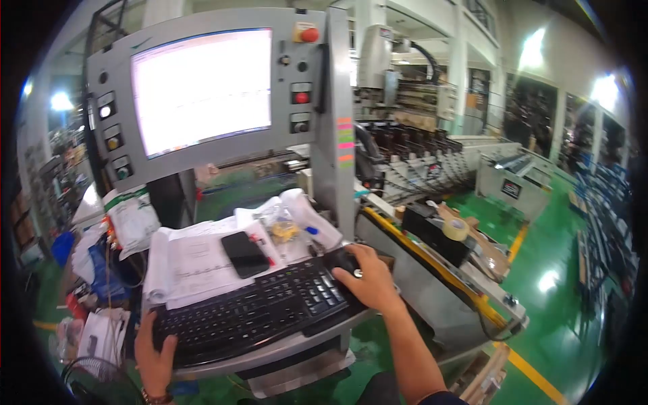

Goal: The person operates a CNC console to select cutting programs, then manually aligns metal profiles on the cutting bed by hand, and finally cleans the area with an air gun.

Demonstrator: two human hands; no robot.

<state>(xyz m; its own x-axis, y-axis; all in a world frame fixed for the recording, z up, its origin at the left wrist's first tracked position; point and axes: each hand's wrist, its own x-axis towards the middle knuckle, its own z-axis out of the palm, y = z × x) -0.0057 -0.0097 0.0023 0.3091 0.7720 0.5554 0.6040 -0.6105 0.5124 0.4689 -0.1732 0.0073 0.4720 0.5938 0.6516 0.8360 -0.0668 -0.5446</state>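
Observation:
My right hand (pixel 368 277) rests over a dark computer mouse (pixel 343 259) at the right end of the keyboard, fingers curved round it. At the keyboard's left end lies my left hand (pixel 154 351), its thumb apart from the fingers and holding nothing. Its fingers are beside the black keyboard (pixel 253 307), which sits on a grey shelf (pixel 270 352). Behind the keyboard, a black phone (pixel 245 254) lies on printed paper sheets (pixel 192 263). A clear plastic bag with yellow pieces (pixel 285 231) is farther back on the papers.
Above stands a control panel with a bright screen (pixel 202 91) and a red emergency stop button (pixel 309 34). A tape roll (pixel 455 229) sits on a black box (pixel 432 233) at the right. A large machine (pixel 418 162) extends behind. A white bag (pixel 133 219) hangs left.

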